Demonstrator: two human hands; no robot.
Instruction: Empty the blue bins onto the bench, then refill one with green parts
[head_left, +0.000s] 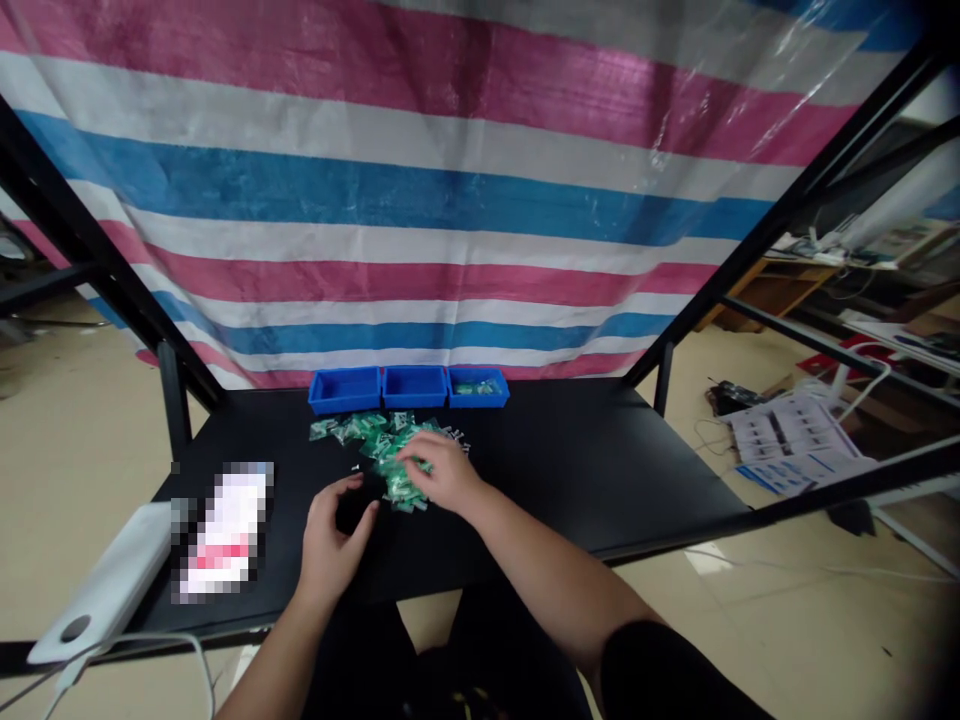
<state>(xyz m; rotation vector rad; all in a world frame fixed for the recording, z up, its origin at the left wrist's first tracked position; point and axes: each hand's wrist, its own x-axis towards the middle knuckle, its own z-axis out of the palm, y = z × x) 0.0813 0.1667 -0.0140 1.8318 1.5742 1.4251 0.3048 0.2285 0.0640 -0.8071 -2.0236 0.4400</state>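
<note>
- Striped plastic tarp (390, 190), pink, white and blue, hangs behind the desk, filling the view beyond its far edge
- Black desk (577, 480) in a dark metal frame, tiled floor (82, 480) visible on both sides of it
- Printed sheets (791, 440) lie on the floor off the desk's right side, partly behind the frame
- White box-shaped device (101, 585) with a white cable sits at the desk's near left corner, hanging over the edge
- Pixelated item (225, 530) lies flat on the desk's left part; blurred, can't tell what it is
- Three blue plastic trays (412, 388) stand side by side along the desk's far edge; rightmost holds some green items, other two show no contents
- Green plastic packets (394, 455) lie in a loose heap at mid-desk, just in front of the trays
- Right hand (442, 472) rests on the heap, grip with fingers spread down on packets; can't tell if pinching any
- Left hand (334, 540) sits on the heap's near left side, near but not on it, grip half open and curled, nothing visible in it
- Tiny white bits (454, 437) lie on the desk by the heap's right end
</note>
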